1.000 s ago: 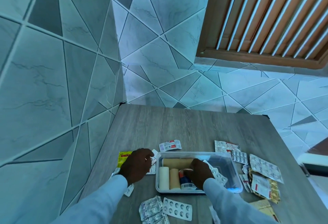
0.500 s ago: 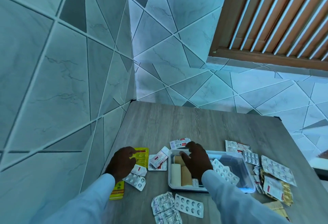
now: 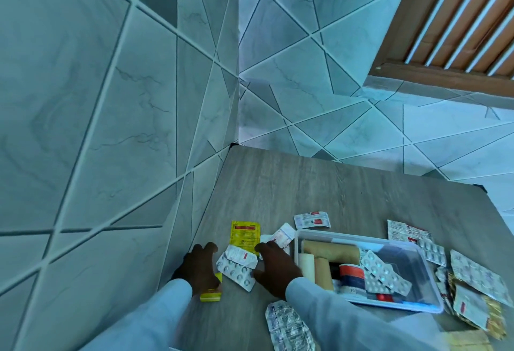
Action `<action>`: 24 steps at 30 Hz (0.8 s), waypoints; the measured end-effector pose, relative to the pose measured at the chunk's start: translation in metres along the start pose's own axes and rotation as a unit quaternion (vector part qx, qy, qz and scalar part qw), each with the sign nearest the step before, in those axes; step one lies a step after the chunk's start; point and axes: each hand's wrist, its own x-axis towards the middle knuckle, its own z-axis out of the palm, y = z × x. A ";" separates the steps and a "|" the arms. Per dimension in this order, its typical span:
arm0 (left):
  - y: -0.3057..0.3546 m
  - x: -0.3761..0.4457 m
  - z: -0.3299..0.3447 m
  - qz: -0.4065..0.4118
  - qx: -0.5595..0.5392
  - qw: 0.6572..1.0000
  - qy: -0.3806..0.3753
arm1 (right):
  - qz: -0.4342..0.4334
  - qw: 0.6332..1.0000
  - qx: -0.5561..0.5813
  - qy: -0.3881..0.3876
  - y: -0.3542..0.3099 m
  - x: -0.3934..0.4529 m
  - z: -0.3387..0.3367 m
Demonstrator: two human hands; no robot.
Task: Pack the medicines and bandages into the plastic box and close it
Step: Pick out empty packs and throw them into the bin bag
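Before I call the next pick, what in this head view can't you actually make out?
- Yellow packet: mostly under the left hand.
- Right hand: grip on the blister strips unclear; fingertips overlap them.
- Plastic box: near-left corner behind the right sleeve; no lid in view.
- Foil strip and tan packet: cut off by the bottom edge.
- Pack print: too small.

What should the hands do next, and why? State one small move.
Probably close the right hand on the blister strips lying between it and the left hand and carry them to the plastic box. Both hands flank them, the box sits open beside them, and room remains at its right end.
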 end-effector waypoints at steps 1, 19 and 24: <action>0.001 0.000 0.000 0.003 0.012 1.000 -0.005 | 0.004 1.000 -0.014 -0.008 -0.001 0.002 0.004; -0.001 -0.007 0.014 0.021 0.117 0.992 0.044 | -0.064 0.975 -0.211 -0.024 -0.026 0.019 0.031; -0.007 -0.005 0.010 0.014 0.053 0.998 0.027 | -0.066 0.977 -0.205 0.001 -0.029 0.019 0.031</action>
